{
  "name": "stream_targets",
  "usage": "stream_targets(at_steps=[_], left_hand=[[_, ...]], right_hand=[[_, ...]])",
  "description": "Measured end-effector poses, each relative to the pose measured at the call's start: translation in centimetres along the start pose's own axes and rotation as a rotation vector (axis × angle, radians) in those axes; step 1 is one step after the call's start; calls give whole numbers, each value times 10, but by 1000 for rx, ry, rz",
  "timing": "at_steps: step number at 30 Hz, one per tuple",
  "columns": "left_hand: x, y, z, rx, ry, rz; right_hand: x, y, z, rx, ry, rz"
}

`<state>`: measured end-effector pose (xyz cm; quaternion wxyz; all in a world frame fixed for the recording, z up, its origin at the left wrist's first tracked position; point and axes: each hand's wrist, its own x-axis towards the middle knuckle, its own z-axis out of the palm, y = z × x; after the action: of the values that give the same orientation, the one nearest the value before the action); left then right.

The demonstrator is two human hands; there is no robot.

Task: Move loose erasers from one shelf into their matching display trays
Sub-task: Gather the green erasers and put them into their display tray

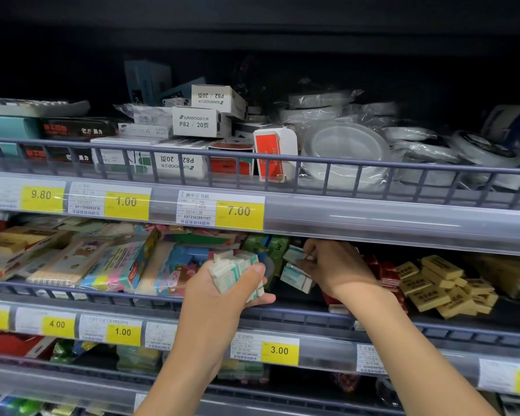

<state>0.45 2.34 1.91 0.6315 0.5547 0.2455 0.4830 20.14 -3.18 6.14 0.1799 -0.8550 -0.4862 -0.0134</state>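
My left hand (234, 283) is nearest to me, just in front of the middle shelf's rail (282, 313). Its fingers and thumb are curled around a handful of white-and-teal erasers (237, 273), stacked unevenly. The stack looks overfull; I judge that one could slip out over the rail and drop to the shelf below if I loosen my thumb or tilt my wrist.

Just past the rail and to the right of that handful, my right hand (333, 265) reaches in under the shelf above. Its fingertips pinch one more white-and-teal eraser (294, 254). Another of the same kind (296, 280) lies loose directly beneath it. My knuckles sit close to the upper shelf's price strip (373, 223), so lifting too sharply could knock the eraser free.

Further right behind the rail, yellow erasers (445, 283) lie in a loose heap beside red ones (386, 273). Brushing them with my forearm could mix the kinds. I cannot make out any display tray from here.
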Motion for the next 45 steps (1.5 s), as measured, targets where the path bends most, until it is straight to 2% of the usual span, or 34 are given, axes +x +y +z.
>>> stream_targets(at_steps=[5, 9, 12, 15, 19, 24, 27, 31, 38, 45], left_hand=[[-2, 2, -2, 28, -7, 0], [-6, 6, -3, 31, -17, 5], [-10, 11, -7, 13, -37, 15], [-17, 18, -16, -10, -50, 22], [-32, 26, -32, 11, -89, 26], [-64, 1, -69, 38, -86, -87], [-90, -33, -97, 34, -59, -224], [-135, -96, -138, 145, -15, -411], [-238, -188, -204, 189, 206, -765], [-324, -204, -226, 161, 465, -880]], right_hand=[[1, 1, 2, 90, -62, 50], [-4, -1, 2, 151, -3, 43], [-17, -3, 1, 381, 54, 7], [-43, -9, -3, 565, 101, -117], [-88, -26, -3, 988, 26, -244], [-140, -29, 32, 1234, -66, -205], [-173, -25, 73, 1250, -190, -100], [-218, -10, 143, 1179, -364, 94], [-295, 25, 251, 1006, -578, 422], [-338, 51, 300, 903, -779, 522]])
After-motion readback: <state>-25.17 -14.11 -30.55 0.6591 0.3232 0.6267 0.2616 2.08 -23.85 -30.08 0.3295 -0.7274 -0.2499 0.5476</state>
